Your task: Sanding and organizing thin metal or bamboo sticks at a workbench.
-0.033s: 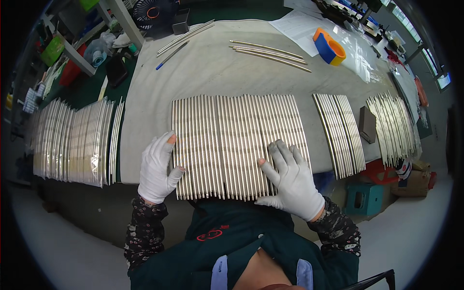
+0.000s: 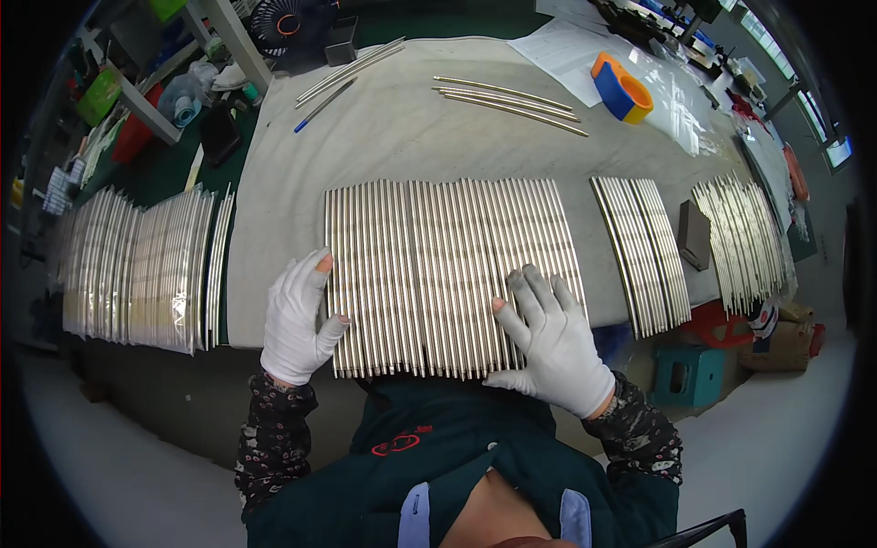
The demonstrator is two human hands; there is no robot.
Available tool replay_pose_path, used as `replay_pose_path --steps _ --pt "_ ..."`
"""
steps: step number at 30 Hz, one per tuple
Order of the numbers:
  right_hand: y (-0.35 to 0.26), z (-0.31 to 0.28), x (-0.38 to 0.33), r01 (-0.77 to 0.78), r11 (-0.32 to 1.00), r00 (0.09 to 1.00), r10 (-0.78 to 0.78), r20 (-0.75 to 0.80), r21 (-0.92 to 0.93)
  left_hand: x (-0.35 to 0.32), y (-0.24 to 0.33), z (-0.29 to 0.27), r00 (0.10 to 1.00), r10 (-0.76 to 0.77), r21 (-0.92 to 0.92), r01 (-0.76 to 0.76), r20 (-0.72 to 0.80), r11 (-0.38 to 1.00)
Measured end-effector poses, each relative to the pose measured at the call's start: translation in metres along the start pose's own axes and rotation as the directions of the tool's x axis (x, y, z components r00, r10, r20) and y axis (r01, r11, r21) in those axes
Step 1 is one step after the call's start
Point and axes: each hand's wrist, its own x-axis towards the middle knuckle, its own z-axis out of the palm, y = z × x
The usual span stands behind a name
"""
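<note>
My left grip, in a white glove, is wide, thumb and forefinger apart at the left edge of the broad row of silvery rods; how firmly it presses I can't tell. My right grip, gloved too, is also spread, its fingers over the row's right-hand part and holding nothing between them. The row lies mid-desk, rods side by side and running away from me, their near ends reaching past the desk's near edge, just in front of the dark green garment.

To the left I have a strip of grey surface up to the desk's left edge, with wrapped rods beyond it. To the right a narrower gap separates the row from a smaller set of rods; then come a dark block and another bundle near the right edge. My deepest room is beyond the row, a wide grey band reaching to a few loose rods, a pen and an orange-and-blue ring.
</note>
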Motion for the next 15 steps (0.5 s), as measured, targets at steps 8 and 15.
replay_pose_path --steps 8,15 --pt "0.0000 0.0005 -0.0010 -0.010 1.000 1.000 0.010 0.002 0.005 -0.0004 0.0009 -0.0004 1.000 0.001 -0.006 -0.001 -0.006 1.000" --pt "-0.0018 0.0001 0.0000 -0.024 1.000 1.000 0.024 0.003 0.007 0.0010 0.0008 0.0000 1.000 0.003 -0.018 -0.003 -0.003 1.000"
